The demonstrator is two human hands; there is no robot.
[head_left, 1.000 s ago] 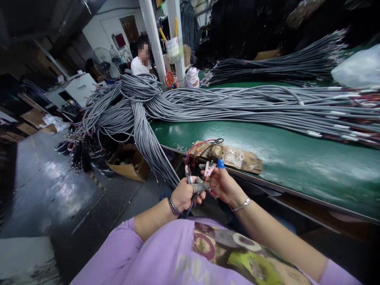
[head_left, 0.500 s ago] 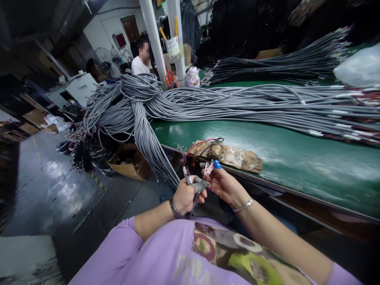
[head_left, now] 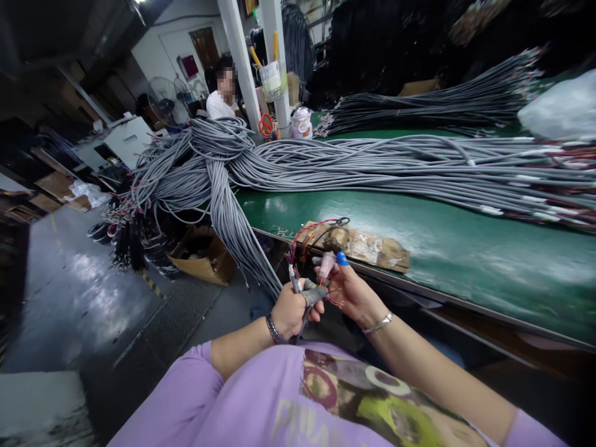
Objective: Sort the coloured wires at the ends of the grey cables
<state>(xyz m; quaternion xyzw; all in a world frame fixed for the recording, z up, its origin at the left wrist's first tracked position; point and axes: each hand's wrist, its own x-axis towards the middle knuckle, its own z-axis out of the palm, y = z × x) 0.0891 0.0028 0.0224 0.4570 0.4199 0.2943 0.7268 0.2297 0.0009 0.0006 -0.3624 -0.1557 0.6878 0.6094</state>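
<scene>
Head view: left hand [head_left: 289, 310] and right hand [head_left: 356, 297] close together beside the green table [head_left: 447, 248].
Left clamps gray cable [head_left: 295, 284]; right is at thin wires [head_left: 334, 301], pinch unclear.

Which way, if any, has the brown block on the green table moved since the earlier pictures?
No, the brown block shows no visible shift: it lies at the same spot along the near edge of the green table.
</scene>
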